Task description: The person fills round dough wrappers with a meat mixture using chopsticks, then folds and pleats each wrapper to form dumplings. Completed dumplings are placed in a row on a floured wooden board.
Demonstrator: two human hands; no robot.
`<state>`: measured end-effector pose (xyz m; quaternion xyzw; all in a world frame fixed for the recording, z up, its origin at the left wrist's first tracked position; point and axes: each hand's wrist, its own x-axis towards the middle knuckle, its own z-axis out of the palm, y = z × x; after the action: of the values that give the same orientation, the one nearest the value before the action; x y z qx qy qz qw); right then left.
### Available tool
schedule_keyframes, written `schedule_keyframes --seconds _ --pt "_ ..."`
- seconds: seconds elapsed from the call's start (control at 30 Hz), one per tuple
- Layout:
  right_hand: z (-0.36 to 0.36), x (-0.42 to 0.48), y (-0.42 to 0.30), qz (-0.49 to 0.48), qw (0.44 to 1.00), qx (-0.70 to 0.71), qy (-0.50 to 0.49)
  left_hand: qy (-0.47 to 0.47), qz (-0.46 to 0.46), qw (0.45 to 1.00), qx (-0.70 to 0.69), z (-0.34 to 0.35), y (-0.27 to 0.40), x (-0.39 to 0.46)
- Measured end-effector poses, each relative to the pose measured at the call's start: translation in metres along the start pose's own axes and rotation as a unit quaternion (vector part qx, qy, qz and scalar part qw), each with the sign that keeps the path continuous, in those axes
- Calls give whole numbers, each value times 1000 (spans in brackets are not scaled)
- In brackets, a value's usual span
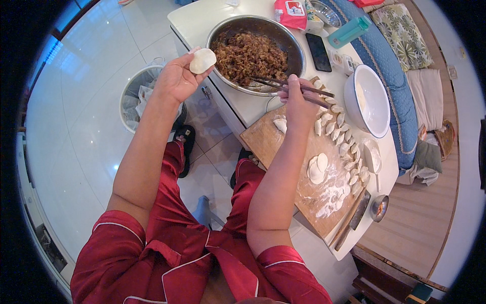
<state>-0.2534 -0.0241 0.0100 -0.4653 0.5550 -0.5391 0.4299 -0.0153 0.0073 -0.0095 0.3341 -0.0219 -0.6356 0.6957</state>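
My left hand [181, 78] holds a round dough wrapper [202, 61] on its fingers, just left of the rim of a large steel bowl [298, 41]. Brown minced filling [252, 55] lies in the bowl. Over the bowl's near right rim, my right hand [300, 97] grips a pair of dark chopsticks [275, 82], their tips in the filling's edge. Below, on a floured wooden board [265, 131], are a small stack of wrappers [317, 169], rows of folded dumplings [336, 133] and a piece of dough [281, 124] beside my right wrist.
A white enamel basin [367, 100], a phone [318, 52] and a teal bottle [349, 32] stand right of the steel bowl. A cleaver [358, 214], a rolling pin [346, 220] and a small metal bowl [379, 208] lie by the board's right corner. A lined bin [131, 91] stands under my left forearm.
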Motion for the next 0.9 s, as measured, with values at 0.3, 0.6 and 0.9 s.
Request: schedule_keyframes --seconds 0.3,0.6,0.9 --pt "6 -3 -5 57 997 2 -43 -5 3 1000 -3 -2 1 0" --pt "2 -3 -1 -32 999 -2 10 -12 -3 1000 -5 -2 2 0" --pt "10 -11 -9 -11 999 -45 -21 -20 -6 1000 -15 -7 2 3"
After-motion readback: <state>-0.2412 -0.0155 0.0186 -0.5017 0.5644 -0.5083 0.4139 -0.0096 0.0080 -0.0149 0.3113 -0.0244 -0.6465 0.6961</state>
